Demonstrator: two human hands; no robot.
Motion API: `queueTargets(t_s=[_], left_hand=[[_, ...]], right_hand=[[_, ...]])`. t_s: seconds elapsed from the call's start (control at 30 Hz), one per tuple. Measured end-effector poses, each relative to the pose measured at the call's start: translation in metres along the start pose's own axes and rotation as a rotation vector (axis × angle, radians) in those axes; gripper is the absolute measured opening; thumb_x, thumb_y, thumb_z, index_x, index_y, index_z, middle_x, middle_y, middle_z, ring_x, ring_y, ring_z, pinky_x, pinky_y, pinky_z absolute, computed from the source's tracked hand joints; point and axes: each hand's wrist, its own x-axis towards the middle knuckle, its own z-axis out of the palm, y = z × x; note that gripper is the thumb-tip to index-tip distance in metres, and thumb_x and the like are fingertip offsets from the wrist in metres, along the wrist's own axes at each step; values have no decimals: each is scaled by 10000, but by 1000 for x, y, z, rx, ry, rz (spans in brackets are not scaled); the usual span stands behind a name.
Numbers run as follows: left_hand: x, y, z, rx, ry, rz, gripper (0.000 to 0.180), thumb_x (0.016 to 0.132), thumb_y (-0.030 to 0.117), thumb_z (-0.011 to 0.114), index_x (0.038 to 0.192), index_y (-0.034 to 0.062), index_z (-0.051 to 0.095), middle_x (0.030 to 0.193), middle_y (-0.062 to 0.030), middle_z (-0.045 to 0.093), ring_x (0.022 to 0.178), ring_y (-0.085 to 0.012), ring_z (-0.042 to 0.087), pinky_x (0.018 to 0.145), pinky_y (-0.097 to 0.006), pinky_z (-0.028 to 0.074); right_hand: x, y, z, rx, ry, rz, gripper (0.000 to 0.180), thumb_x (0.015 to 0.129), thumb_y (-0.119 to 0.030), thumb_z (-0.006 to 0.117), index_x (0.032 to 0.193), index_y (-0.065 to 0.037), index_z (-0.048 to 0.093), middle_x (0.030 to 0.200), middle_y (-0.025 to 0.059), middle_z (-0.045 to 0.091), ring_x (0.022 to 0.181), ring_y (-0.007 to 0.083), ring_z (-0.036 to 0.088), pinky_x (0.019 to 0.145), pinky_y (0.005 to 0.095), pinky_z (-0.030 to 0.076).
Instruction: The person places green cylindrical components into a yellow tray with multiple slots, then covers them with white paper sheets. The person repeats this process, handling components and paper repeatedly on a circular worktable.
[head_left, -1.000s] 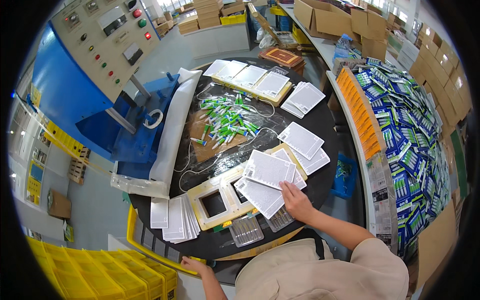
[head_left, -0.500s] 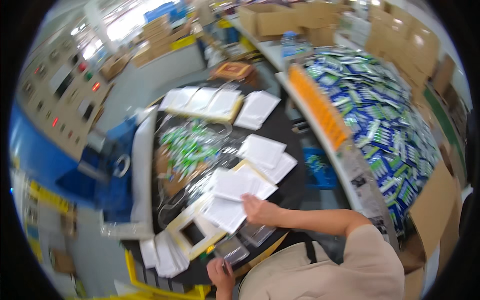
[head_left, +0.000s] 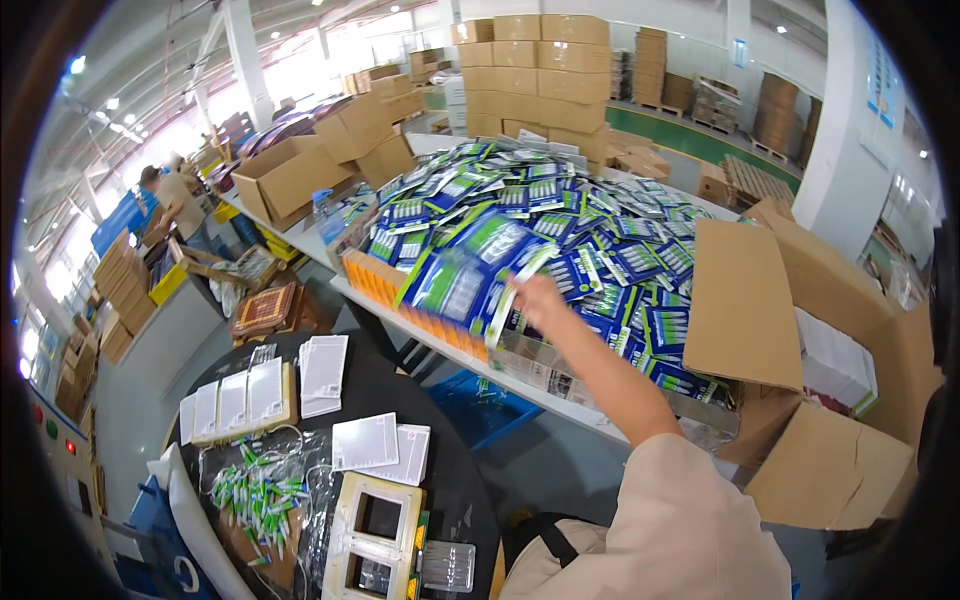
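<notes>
My right hand [head_left: 540, 302] reaches out over the near left edge of a big heap of blister packs [head_left: 610, 225]. Its fingers are closed on the edges of blue and green blister packs [head_left: 450, 290], somewhat smeared by motion; how many is unclear. My left hand is out of view. On the round black table [head_left: 440, 450] lies a cream frame [head_left: 375, 535] with two windows. Beside it sits a clear plastic blister tray [head_left: 447, 566]. White cards [head_left: 365, 442] lie behind the frame, and small green-and-white pieces [head_left: 260, 495] are piled to its left.
An orange corrugated strip [head_left: 430, 335] edges the heap's bench. An open carton [head_left: 745, 300] stands at right, another [head_left: 285, 180] at far left. A blue bin [head_left: 490, 405] sits below the bench. A water bottle [head_left: 326, 215] stands beside the heap. Another person [head_left: 180, 205] is far left.
The view has swung right and up. My right hand has left the white cards over the frame and now holds packs above the heap. My left hand has gone out of view.
</notes>
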Motion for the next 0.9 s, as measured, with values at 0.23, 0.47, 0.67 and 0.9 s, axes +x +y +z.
queueTargets(t_s=[0.23,0.47,0.67,0.9], left_hand=[[11,1,-26,-121,-172,-61,188,930,201,677,1049,87,767,1010,-171,704,865,-402,665,727,-464,537],[3,-5,-9,-42,-139,-21,211,935,145,641,1100,84,758,1023,-202,704,823,-419,674,705,-475,544],[-5,-21,-2,-97,-228,18,329,953,129,571,1257,58,676,1081,-191,708,875,-411,661,713,-459,541],[6,-19,6,14,-125,21,180,866,87,599,1018,53,690,964,-112,670,893,-311,686,752,-416,587]], right_hand=[[-90,43,-11,-499,-226,-406,148,991,-162,581,871,-74,587,864,56,627,812,178,644,727,326,529],[-343,221,28,-1240,-1950,-880,492,702,-422,852,1000,-82,658,1079,70,606,1081,249,602,828,399,470],[-320,242,41,-1120,-2236,-444,399,713,-315,842,937,-30,674,981,152,698,962,390,680,784,486,560],[-315,217,50,-933,-2422,-893,96,804,-110,655,805,-19,684,946,108,651,951,309,661,701,406,562]])
